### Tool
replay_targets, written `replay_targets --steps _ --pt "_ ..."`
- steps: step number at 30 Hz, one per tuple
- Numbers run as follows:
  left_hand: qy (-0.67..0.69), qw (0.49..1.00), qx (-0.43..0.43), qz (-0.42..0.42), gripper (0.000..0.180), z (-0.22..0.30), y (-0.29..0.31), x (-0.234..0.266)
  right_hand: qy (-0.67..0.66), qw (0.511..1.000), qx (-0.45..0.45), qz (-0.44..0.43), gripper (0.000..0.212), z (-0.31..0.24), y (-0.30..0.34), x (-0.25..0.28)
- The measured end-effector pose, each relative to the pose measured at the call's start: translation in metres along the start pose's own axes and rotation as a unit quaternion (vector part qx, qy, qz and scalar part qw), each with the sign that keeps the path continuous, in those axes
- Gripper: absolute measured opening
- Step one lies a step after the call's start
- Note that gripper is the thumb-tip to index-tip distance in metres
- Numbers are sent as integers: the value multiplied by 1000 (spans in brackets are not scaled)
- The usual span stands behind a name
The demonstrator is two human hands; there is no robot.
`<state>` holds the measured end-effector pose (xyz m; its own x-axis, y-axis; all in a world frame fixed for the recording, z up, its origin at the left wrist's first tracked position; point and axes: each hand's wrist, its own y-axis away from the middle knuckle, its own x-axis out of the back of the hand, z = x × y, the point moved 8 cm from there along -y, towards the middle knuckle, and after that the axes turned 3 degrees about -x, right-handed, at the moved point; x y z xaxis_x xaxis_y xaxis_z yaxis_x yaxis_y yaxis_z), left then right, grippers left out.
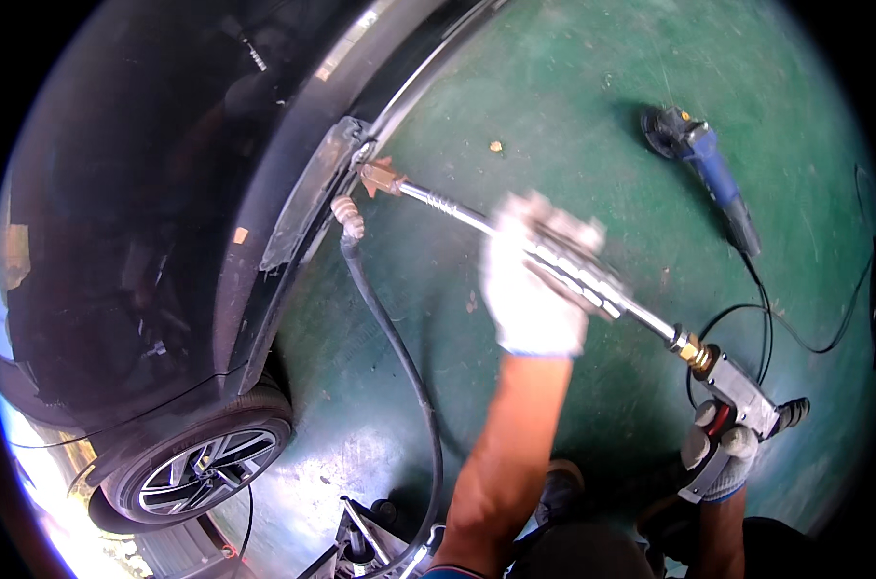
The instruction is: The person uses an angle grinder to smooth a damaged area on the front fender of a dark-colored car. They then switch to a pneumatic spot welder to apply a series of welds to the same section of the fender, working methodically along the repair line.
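A long slide hammer dent puller (457, 211) stretches from the dark car's sill toward the lower right. Its copper-coloured head (382, 178) meets the bare, scraped metal patch (313, 198) on the sill. My left hand (534, 280), in a white glove and smeared by motion, is closed round the ribbed sliding weight (578, 275) on the shaft. At the tool's rear end, my gloved right hand (723, 452) is wrapped round the grey pistol-shaped handle (742, 394). Beside the head, a thick grey cable (399, 338) ends in a copper-coloured fitting (348, 216) at the sill.
A blue angle grinder (713, 174) lies on the green floor (573, 106) to the right, with its black cord (768, 318) looping near the handle. The car's wheel (206, 468) is at lower left. Metal equipment (361, 540) stands by my left forearm.
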<state>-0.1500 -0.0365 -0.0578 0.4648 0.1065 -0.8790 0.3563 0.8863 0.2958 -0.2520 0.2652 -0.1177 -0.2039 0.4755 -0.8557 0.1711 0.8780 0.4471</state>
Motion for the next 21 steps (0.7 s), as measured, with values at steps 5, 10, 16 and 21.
replay_targets --steps 5,10,16,21 --pt "-108 992 59 29 32 -50 41 21 12 999 26 20 48 0 0 4" --pt "-124 980 -148 54 28 57 -26 13 51 999 2 0 47 -6 4 17" --pt "131 966 33 -222 29 97 -97 -16 88 995 37 -23 47 -4 5 5" --pt "103 970 70 -211 28 85 -99 -18 22 997 55 45 47 -1 13 18"
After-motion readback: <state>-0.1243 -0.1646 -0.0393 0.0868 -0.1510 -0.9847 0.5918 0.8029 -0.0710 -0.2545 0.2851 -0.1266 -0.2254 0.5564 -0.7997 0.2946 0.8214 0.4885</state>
